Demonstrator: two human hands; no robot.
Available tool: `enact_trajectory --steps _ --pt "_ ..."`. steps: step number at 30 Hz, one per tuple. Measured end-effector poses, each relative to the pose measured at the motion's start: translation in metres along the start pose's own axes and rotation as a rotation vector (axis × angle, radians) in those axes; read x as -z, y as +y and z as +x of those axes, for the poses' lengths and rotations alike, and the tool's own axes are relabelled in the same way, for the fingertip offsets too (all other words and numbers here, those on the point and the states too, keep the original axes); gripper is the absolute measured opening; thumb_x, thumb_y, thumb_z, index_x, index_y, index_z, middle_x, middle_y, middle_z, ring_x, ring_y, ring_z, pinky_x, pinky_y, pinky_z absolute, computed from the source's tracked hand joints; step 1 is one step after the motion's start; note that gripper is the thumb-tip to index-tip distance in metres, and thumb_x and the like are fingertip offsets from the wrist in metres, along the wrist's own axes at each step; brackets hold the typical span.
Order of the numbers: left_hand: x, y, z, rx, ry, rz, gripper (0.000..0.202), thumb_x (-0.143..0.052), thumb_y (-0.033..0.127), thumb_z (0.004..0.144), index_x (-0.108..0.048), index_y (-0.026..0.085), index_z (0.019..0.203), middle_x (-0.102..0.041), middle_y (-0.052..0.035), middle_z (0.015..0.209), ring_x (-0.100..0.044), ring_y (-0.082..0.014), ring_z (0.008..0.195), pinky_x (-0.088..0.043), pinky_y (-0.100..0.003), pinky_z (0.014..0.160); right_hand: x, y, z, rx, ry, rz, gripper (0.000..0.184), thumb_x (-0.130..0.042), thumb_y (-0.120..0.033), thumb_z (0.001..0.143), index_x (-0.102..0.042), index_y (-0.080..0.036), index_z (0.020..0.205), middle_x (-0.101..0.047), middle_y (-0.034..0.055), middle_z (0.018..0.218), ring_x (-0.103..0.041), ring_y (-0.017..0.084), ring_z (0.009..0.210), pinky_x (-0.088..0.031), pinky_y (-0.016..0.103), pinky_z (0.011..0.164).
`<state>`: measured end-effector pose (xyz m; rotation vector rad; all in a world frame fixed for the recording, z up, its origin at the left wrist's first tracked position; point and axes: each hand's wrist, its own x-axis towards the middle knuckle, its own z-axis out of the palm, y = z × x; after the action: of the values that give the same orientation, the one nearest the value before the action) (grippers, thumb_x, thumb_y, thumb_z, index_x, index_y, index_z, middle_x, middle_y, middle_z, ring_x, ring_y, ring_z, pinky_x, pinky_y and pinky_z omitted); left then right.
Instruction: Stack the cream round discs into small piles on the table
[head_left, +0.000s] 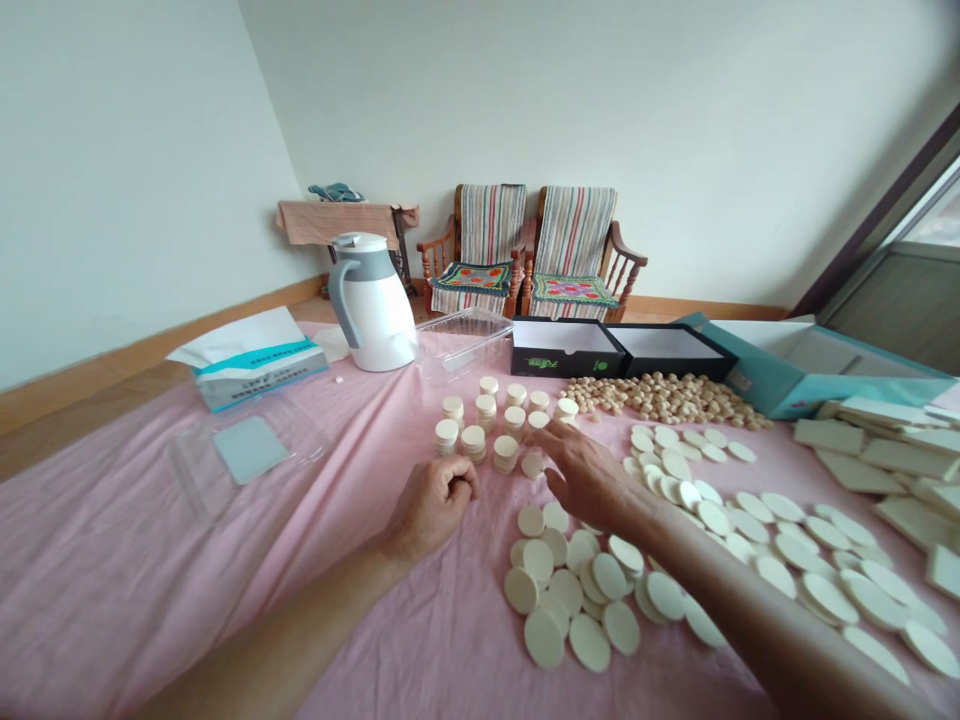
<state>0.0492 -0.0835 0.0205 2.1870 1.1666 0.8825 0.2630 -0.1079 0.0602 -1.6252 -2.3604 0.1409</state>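
Note:
My left hand (433, 503) is closed in a loose fist just in front of the small stacks; its inside is hidden, so I cannot make out what it holds, if anything. My right hand (589, 476) reaches in from the right, with fingers stretched out and the thumb apart, beside a low disc stack (533, 464). Several short stacks of round cream discs (473, 440) stand in rough rows beyond both hands. Nearer me and partly below my right forearm lies a loose heap of similar discs (568, 592).
More flat discs (795, 553) spread rightward. Small round wooden beads (667, 398) lie before two black boxes (566, 362). Rectangular boards (892, 455) are piled near a teal box (832, 385). A white jug (382, 315), tissue pack (259, 368) and clear plastic tray (300, 445) stand left.

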Motion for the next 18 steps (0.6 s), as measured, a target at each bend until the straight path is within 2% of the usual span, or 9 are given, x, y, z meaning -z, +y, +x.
enact_trajectory --steps 4,10,14,18 --pt "-0.001 0.000 0.000 -0.006 -0.006 -0.005 0.023 -0.040 0.003 0.068 -0.057 0.016 0.059 -0.060 0.0027 0.057 -0.052 -0.0084 0.054 -0.037 -0.018 0.057 -0.003 -0.005 -0.001 -0.091 0.010 -0.021 0.026 -0.042 -0.015 0.082 -0.053 -0.016 0.105 -0.058 0.0089 0.093 -0.057 0.018 0.081 -0.041 0.028 0.070" --pt "-0.001 -0.002 0.000 -0.015 -0.006 0.017 0.024 -0.040 0.003 0.068 -0.057 0.016 0.058 -0.059 0.0027 0.056 -0.052 -0.0084 0.054 -0.036 -0.018 0.056 -0.018 -0.016 0.001 -0.136 0.018 -0.095 0.035 -0.045 -0.033 0.087 -0.046 -0.015 0.117 -0.057 0.0141 0.104 -0.056 0.022 0.088 -0.041 0.031 0.071" --pt "0.000 -0.002 0.000 -0.011 -0.010 0.028 0.024 -0.039 0.003 0.068 -0.058 0.016 0.058 -0.059 0.0024 0.057 -0.053 -0.0085 0.055 -0.035 -0.018 0.056 -0.024 -0.015 0.002 -0.173 0.001 -0.103 0.029 -0.042 -0.028 0.087 -0.048 -0.015 0.112 -0.056 0.0141 0.104 -0.056 0.021 0.084 -0.040 0.030 0.068" --pt "0.000 -0.001 0.000 -0.008 -0.009 0.021 0.024 -0.040 0.003 0.068 -0.058 0.016 0.059 -0.060 0.0023 0.057 -0.053 -0.0086 0.055 -0.036 -0.018 0.056 -0.024 -0.011 0.001 -0.149 0.015 -0.057 0.025 -0.045 -0.023 0.083 -0.050 -0.015 0.106 -0.056 0.0128 0.103 -0.055 0.020 0.087 -0.040 0.028 0.069"
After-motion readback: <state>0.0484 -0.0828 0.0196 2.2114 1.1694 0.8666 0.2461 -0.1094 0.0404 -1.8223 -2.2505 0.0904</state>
